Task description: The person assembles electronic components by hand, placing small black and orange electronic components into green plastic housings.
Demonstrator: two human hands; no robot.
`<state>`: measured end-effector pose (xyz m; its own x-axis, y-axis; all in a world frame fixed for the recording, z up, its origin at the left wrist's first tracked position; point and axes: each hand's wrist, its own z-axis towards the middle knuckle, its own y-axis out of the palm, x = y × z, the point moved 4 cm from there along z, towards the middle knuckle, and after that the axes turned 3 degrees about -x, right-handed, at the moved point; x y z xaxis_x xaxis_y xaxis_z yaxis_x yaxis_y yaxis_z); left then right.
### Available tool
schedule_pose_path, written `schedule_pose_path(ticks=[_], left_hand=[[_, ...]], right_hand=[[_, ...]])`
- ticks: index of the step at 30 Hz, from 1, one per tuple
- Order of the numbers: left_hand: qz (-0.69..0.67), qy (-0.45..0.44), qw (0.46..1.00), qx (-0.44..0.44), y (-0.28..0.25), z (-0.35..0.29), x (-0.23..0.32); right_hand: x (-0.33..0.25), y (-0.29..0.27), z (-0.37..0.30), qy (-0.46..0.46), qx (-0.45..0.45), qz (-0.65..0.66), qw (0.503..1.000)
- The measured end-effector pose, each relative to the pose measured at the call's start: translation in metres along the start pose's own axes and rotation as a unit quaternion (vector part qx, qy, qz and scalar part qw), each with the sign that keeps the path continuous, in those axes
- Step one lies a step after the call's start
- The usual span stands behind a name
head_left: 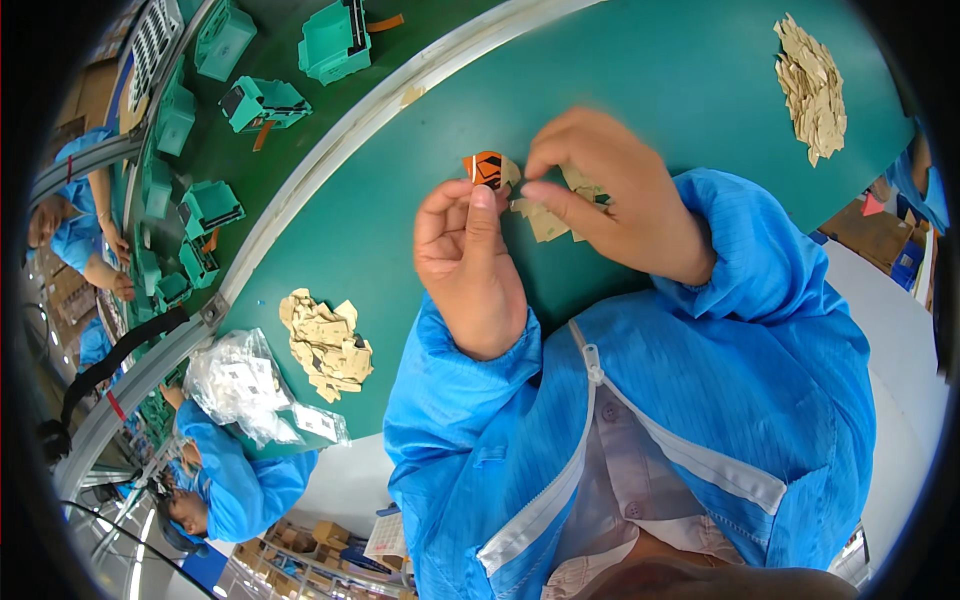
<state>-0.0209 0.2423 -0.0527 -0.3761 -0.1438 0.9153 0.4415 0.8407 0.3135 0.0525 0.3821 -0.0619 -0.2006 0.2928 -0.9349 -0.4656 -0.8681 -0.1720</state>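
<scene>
My left hand (468, 262) pinches a small orange-and-black flat piece (487, 169) between thumb and fingers, above the green table. A tan paper-like bit (510, 173) shows at the piece's right edge. Just right of it, my right hand (612, 195) is slightly blurred, its thumb and forefinger drawn close together. Whatever lies between those fingertips, if anything, is too small to make out. Under and behind the right hand lie loose tan pieces (545, 222), partly covered by it.
Tan pieces form one pile (325, 342) at the left and another (812, 90) at the far right. A clear plastic bag (238, 380) with white labels sits at the left edge. Beyond the pale rail (330, 140) are several green plastic housings (333, 42). Co-workers (240, 480) in blue sit left.
</scene>
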Motion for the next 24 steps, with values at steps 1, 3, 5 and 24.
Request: schedule_pose_path(ticks=[1,3,5,24], left_hand=[[-0.006,0.018,1.000,-0.008,0.001,0.000,-0.001],[-0.003,0.022,1.000,0.011,0.007,-0.002,-0.002],[-0.001,0.027,0.999,0.032,0.008,-0.004,-0.002],[0.160,0.089,0.982,0.045,0.015,-0.013,0.002]], right_hand=[[0.001,0.003,-0.001,0.002,0.001,0.000,1.000],[0.003,0.007,-0.001,0.011,0.013,0.025,1.000],[0.004,0.009,-0.002,0.020,0.015,0.025,0.999],[0.004,0.011,-0.003,0.024,0.063,0.039,0.997]])
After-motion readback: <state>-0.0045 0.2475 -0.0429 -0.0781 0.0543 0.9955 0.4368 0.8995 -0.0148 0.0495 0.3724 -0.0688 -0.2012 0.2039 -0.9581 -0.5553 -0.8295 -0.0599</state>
